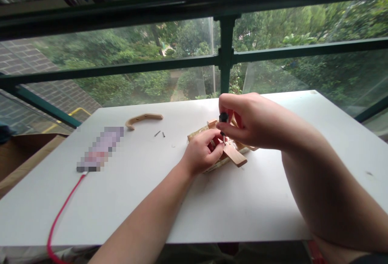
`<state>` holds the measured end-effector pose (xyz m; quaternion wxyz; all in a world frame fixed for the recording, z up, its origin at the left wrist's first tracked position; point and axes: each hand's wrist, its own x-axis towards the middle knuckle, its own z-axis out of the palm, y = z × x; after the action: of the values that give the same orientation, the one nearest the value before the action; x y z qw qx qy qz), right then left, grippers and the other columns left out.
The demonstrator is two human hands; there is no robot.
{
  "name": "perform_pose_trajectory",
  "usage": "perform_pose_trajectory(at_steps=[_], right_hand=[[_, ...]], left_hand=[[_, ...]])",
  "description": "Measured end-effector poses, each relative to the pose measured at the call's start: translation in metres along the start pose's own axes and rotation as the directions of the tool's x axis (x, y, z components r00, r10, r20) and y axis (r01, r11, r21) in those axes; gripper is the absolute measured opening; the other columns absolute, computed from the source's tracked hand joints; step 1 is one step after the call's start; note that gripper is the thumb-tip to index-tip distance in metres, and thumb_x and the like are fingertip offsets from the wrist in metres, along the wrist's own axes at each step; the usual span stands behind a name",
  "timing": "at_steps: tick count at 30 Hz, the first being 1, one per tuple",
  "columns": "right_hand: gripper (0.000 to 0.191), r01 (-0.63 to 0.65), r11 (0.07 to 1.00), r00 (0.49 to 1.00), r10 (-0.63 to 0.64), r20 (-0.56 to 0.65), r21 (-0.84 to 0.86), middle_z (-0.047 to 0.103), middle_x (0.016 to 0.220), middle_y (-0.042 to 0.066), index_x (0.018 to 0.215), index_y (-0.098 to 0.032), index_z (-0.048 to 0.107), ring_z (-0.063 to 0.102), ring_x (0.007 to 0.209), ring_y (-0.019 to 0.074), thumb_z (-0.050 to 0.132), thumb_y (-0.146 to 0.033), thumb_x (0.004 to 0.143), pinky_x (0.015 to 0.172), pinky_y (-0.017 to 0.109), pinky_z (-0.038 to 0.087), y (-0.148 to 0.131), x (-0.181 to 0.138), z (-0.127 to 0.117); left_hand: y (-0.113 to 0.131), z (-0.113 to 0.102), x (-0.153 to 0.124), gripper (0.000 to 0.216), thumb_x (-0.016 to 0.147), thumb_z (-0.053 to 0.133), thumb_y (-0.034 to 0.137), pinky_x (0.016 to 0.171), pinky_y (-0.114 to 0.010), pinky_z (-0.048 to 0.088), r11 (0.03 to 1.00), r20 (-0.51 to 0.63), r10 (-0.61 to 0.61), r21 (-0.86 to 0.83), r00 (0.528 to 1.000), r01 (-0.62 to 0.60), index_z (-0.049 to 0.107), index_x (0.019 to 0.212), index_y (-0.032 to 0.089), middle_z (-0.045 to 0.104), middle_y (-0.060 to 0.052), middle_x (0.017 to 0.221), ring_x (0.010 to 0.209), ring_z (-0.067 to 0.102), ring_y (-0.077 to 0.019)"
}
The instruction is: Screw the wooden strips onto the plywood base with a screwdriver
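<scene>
My right hand (242,116) is closed round the black handle of a screwdriver (223,118). The screwdriver stands upright, its shaft pointing down at a flat light wooden piece (235,155). Pinched between the thumb and fingers of my left hand (203,151) is that same wooden piece, near the screwdriver's tip. Whether a screw sits under the tip is too small to tell. Beneath both hands lies a basket-like container (194,131) with a pale patterned rim, and more wooden parts (212,123) show in it, partly hidden by my hands.
A curved wooden piece with holes (145,117) lies at the table's back left, near two loose screws (160,134). A blurred-out phone (101,149) with a red cable (62,211) rests farther left. Behind the white table (127,199) run green window bars (226,58). A cardboard box (27,155) stands left.
</scene>
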<state>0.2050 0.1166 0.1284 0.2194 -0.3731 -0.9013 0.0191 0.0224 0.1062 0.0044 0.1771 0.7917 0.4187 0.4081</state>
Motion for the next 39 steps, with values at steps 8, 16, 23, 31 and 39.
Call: perform_pose_trajectory(at_steps=[8, 16, 23, 31, 39], right_hand=[[0.015, 0.114, 0.985, 0.993, -0.117, 0.017, 0.128, 0.06, 0.081, -0.003, 0.099, -0.02, 0.055, 0.045, 0.063, 0.0075, 0.055, -0.019, 0.084, 0.056, 0.022, 0.031, 0.001, -0.001, 0.002], [0.034, 0.147, 0.971, 0.983, -0.165, 0.083, 0.189, 0.065, 0.091, -0.001, 0.105, -0.02, 0.059, 0.053, 0.074, 0.0097, 0.048, -0.006, 0.076, 0.063, 0.021, 0.037, 0.007, -0.004, -0.002], [0.029, 0.097, 0.978, 0.987, -0.118, 0.105, 0.184, 0.066, 0.09, 0.001, 0.109, -0.02, 0.059, 0.054, 0.074, 0.0119, 0.048, -0.014, 0.083, 0.063, 0.022, 0.037, 0.007, -0.005, -0.006], [0.03, 0.105, 0.973, 0.99, -0.121, 0.066, 0.205, 0.064, 0.094, 0.002, 0.111, -0.018, 0.059, 0.054, 0.077, 0.0122, 0.048, -0.013, 0.084, 0.065, 0.022, 0.037, 0.003, -0.006, -0.008], [0.028, 0.115, 0.969, 0.984, -0.142, 0.112, 0.218, 0.065, 0.093, 0.003, 0.107, -0.018, 0.059, 0.053, 0.078, 0.0129, 0.046, -0.011, 0.083, 0.068, 0.024, 0.038, 0.004, -0.003, -0.005]], left_hand=[[0.003, 0.0, 0.0, 0.004, 0.082, 0.06, 0.015, 0.059, -0.021, 0.044, 1.0, 0.011, -0.013, -0.002, 1.0, 0.013, 0.06, 0.083, 0.019, 0.06, 0.004, 0.07, 0.058, 0.053, -0.0078], [-0.003, 0.001, 0.0, 0.015, 0.08, 0.057, 0.011, 0.062, -0.022, 0.046, 1.0, 0.058, -0.024, 0.009, 0.998, 0.023, 0.065, 0.091, 0.019, 0.064, 0.002, 0.078, 0.065, 0.056, -0.0099], [-0.003, 0.001, -0.001, 0.015, 0.081, 0.057, 0.013, 0.062, -0.021, 0.047, 0.999, 0.042, -0.038, 0.015, 0.998, 0.037, 0.067, 0.092, 0.019, 0.065, 0.002, 0.075, 0.062, 0.056, -0.0092], [-0.002, 0.001, -0.001, 0.021, 0.081, 0.056, 0.014, 0.063, -0.022, 0.049, 0.999, 0.049, -0.035, 0.012, 0.998, 0.034, 0.067, 0.098, 0.019, 0.069, 0.0, 0.079, 0.069, 0.061, -0.0114], [0.0, 0.0, 0.0, 0.01, 0.082, 0.056, 0.015, 0.06, -0.021, 0.047, 0.999, 0.038, -0.027, 0.046, 0.999, 0.025, 0.064, 0.086, 0.019, 0.066, 0.001, 0.075, 0.064, 0.058, -0.0107]])
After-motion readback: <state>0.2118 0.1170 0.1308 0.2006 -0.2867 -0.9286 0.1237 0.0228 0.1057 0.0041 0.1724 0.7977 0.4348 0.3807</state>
